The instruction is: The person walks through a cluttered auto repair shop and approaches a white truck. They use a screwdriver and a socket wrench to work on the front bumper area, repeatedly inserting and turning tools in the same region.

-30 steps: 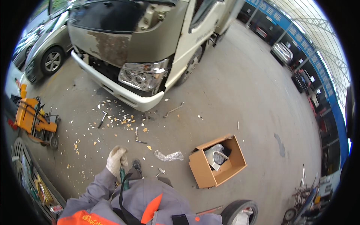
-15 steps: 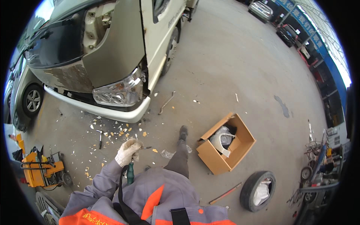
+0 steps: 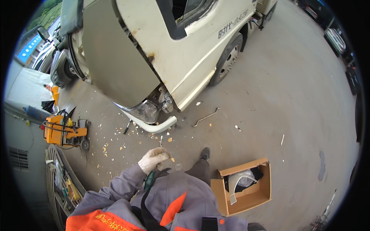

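Observation:
My left hand point(image 3: 155, 158), in a whitish work glove, is closed in front of my chest. Just below it a dark green tool handle point(image 3: 149, 180) sticks out, seemingly gripped in the glove; the tool's other end is hidden. A black strap runs down my front beside the handle. My right hand does not show. Beyond my glove stands a cream truck point(image 3: 173, 69) with a rusty door edge. Its headlight point(image 3: 144, 111) sits over a white bumper point(image 3: 156, 128), and a gap behind the lamp shows inner parts.
On the floor lie a long bent wrench point(image 3: 206, 117), a black-handled tool point(image 3: 127, 127) and scattered paint flakes. To my right is an open cardboard box point(image 3: 246, 202) with a white curved part and plastic inside. An orange wheeled machine point(image 3: 65, 131) and a grey grille-like panel point(image 3: 58, 184) stand left.
My view has swung left and moved along the truck's side, so its door and front wheel show more. The tyre has left the picture. My left glove remains closed before my chest.

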Demonstrator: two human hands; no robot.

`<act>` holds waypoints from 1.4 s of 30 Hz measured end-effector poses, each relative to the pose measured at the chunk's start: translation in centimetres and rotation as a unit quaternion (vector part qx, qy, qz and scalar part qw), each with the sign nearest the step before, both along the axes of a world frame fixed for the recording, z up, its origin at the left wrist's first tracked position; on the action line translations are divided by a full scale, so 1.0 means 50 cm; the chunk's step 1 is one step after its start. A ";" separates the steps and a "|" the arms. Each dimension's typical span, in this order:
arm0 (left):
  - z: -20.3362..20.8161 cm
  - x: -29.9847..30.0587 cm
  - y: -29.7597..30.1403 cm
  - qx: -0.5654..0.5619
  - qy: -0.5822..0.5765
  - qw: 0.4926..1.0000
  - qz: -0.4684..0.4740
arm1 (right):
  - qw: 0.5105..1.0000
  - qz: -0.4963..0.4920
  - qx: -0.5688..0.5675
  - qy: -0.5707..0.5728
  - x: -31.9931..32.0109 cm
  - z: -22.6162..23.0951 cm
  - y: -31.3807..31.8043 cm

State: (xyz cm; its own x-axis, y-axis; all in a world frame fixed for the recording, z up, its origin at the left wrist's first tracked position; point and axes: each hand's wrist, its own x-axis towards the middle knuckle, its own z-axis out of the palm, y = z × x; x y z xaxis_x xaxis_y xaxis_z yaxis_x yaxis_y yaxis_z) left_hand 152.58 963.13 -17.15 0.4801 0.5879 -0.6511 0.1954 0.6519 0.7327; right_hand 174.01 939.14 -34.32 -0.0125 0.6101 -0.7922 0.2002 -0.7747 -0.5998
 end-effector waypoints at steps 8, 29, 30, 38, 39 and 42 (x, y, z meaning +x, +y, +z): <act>0.019 0.132 0.051 -0.028 -0.018 0.998 0.056 | 0.988 0.073 -0.127 0.055 0.215 0.079 -0.169; 0.069 -0.017 0.129 -0.059 -0.315 0.938 0.132 | 0.929 -0.104 0.349 -0.062 0.076 0.519 0.369; 0.066 -0.034 0.122 -0.059 -0.317 0.936 0.141 | 0.933 -0.095 0.343 -0.058 0.059 0.553 0.381; 0.107 -0.016 0.092 -0.007 -0.282 0.942 0.182 | 0.879 0.146 0.437 -0.121 0.008 0.385 0.397; 0.113 -0.005 0.106 0.005 -0.282 0.941 0.186 | 0.892 0.156 0.413 -0.096 0.004 0.411 0.400; 0.111 0.004 0.097 0.010 -0.272 0.940 0.205 | 0.842 0.216 0.484 -0.099 0.047 0.505 0.462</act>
State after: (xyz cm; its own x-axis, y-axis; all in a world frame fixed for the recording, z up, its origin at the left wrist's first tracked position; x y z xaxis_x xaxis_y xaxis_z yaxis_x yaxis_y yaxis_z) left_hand 152.79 967.97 -11.57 0.4699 0.8054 -0.3612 -0.4764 0.5759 0.6643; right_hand 176.37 962.25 -9.06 -0.3252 0.9436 0.0618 0.5082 0.2295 -0.8301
